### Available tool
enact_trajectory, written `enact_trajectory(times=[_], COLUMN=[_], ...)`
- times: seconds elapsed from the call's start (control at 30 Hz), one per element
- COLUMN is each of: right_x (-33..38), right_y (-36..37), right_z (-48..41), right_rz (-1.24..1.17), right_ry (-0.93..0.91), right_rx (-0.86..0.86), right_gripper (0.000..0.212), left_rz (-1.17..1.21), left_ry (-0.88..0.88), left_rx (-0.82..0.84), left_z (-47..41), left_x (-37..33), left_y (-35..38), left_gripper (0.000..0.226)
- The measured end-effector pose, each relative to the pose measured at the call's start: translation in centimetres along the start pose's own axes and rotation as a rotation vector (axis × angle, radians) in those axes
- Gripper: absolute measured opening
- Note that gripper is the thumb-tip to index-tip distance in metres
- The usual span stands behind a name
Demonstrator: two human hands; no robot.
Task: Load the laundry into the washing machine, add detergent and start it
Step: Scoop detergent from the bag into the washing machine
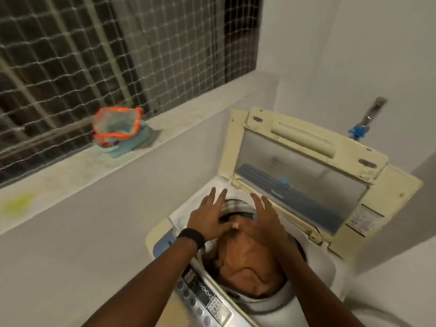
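A top-loading washing machine (184, 215) stands in the corner with its yellowed lid (304, 182) folded up against the back. An orange-brown garment (247, 263) fills the drum opening. Both of my hands hover over the far side of the drum with straight, spread fingers. My left hand (207, 218), a black band on its wrist, is just above the drum rim. My right hand (264, 223) is beside it over the garment. Neither hand holds anything. The control panel (205, 296) runs along the machine's near edge.
An open orange-rimmed pouch (118, 128) sits on a teal cloth on the window ledge (70, 171) to the left, below a netted grille. A tap with a blue fitting (358, 133) sticks out of the wall behind the lid.
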State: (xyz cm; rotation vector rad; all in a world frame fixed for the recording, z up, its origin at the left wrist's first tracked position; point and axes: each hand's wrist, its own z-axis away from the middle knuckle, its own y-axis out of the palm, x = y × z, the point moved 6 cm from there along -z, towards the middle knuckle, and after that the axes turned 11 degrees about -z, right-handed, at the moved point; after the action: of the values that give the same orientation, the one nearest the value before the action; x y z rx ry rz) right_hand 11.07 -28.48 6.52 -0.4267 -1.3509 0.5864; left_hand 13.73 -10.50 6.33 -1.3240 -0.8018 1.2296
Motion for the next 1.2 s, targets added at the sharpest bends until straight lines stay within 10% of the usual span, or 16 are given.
enact_trajectory(times=[0.6,0.93,1.2], right_x=[33.8,39.4,40.0], right_y=[5.5,8.2,9.2], right_z=[-6.6,-12.1,-13.0], right_rz=[-0.013,0.520,0.692], right_ry=[-0.646,-0.480,-0.541], right_rx=[-0.130,-0.025,-0.070], right_gripper=[0.030,0.030,0.031], left_rz=[0.213,0.366,0.336], left_ry=[-0.397,-0.427,-0.358], left_rx=[-1.058,-0.632,-0.604], left_z=[7.9,2.5,2.5], left_x=[19.3,25.0,24.7], left_y=[-24.9,-23.0,-23.0], left_gripper=[0.040,0.048,0.045])
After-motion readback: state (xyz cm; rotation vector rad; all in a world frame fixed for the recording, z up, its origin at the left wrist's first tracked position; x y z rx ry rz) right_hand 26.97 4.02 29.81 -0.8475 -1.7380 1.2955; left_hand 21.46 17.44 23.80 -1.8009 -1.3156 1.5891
